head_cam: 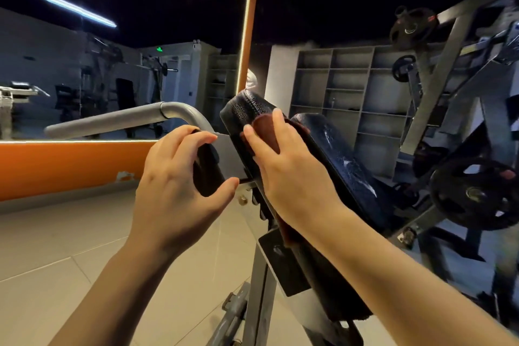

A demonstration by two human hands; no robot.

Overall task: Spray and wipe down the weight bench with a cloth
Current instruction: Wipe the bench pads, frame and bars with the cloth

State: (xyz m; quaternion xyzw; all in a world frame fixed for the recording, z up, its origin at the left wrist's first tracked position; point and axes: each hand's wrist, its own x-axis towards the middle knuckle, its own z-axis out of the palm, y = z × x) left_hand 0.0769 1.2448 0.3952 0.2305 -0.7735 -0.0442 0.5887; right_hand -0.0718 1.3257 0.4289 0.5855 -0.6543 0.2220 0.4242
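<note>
1. we judge the weight bench (345, 160) heavy and rigid, its black padding firm and slick where wet streaks show; it needs steadying, not lifting.
2. our left hand (179, 185) curls round a dark pad (206, 174) beside the grey handle bar (118, 119), bracing the frame.
3. our right hand (283, 160) presses flat, fingers nearly straight, on the cloth (265, 132).
4. the reddish-brown cloth, soft and light, lies under that hand on the backrest's upper edge; best held bunched beneath the palm.

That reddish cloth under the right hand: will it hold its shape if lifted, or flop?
Probably flop: the cloth drapes over the bench pad edge under the right hand. It looks light and thin. Its fuzzy surface likely grips rather than slides.
</note>
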